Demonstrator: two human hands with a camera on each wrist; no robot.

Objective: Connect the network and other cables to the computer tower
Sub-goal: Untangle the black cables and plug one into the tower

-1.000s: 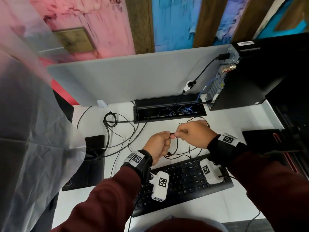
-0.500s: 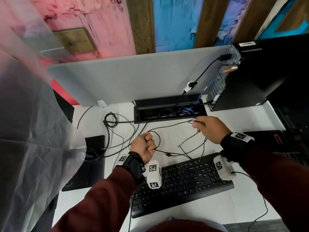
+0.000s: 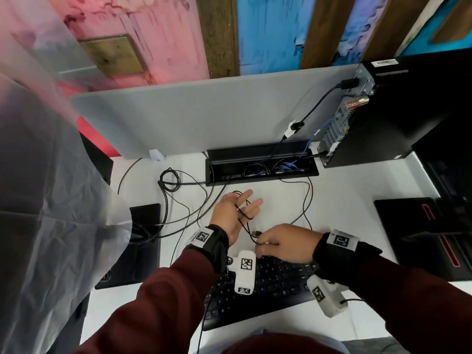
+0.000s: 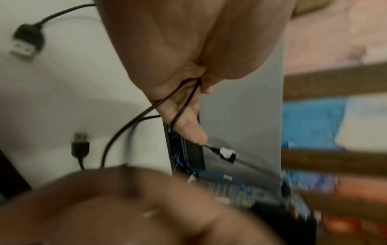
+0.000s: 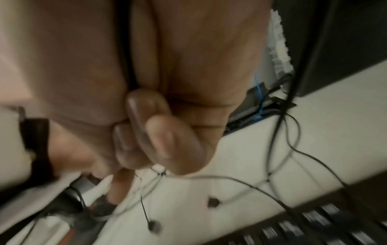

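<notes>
A thin black cable (image 3: 246, 226) runs between my two hands above the keyboard. My left hand (image 3: 235, 213) has its fingers straight and spread, with loops of the cable (image 4: 182, 102) lying across them. My right hand (image 3: 283, 242) pinches the same cable (image 5: 240, 179) just to the right, beside a small black plug (image 3: 255, 233). Two loose USB plugs (image 4: 80, 145) (image 4: 26, 43) lie on the white desk. The black computer tower (image 3: 398, 116) stands at the back right, rear panel facing left, with a blue network cable (image 3: 329, 123) and a black cable (image 3: 319, 103) plugged in.
A black keyboard (image 3: 268, 284) lies under my wrists. An open cable tray (image 3: 260, 152) full of wires sits in front of the grey divider (image 3: 204, 111). More black cables trail left to a black base (image 3: 143, 241). Plastic sheeting (image 3: 51, 200) hangs at the left.
My left hand has gone from a fist to straight fingers with cable looped over them. My right hand has come back from near the tray to just above the keyboard, still holding the cable.
</notes>
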